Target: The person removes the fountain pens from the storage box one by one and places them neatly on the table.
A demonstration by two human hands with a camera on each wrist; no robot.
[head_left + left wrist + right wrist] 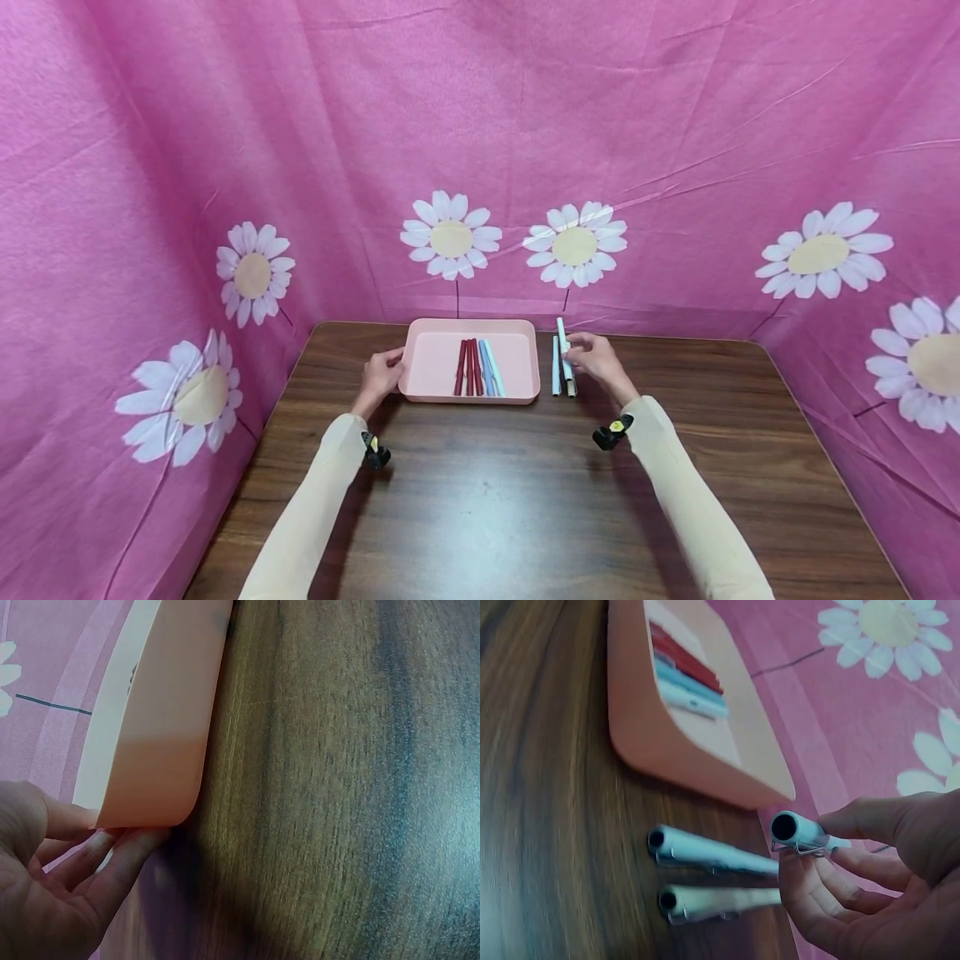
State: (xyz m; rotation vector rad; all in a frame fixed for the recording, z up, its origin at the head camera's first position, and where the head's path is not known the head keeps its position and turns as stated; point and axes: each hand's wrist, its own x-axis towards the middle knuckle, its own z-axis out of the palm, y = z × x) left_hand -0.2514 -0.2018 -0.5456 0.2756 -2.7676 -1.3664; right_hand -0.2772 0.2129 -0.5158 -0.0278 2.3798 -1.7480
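Observation:
A pink tray [468,400] lies on the table, with three dark red pens [468,367], a blue pen [491,367] and a pale blue pen [497,373] side by side in it. At its left end my left hand [382,375] grips the rim, thumb near the top edge and fingers against the outer wall. My right hand [597,360] pinches a pale pen [799,831] with a wire clip, raised right of the tray. Beneath it on the table lie a light blue pen [712,851] and an off-white pen [720,900].
The brown wooden table [480,500] extends toward me and to both sides. Pink cloth [510,125] with white daisies hangs behind the table and along its sides. A small black device is strapped to each wrist.

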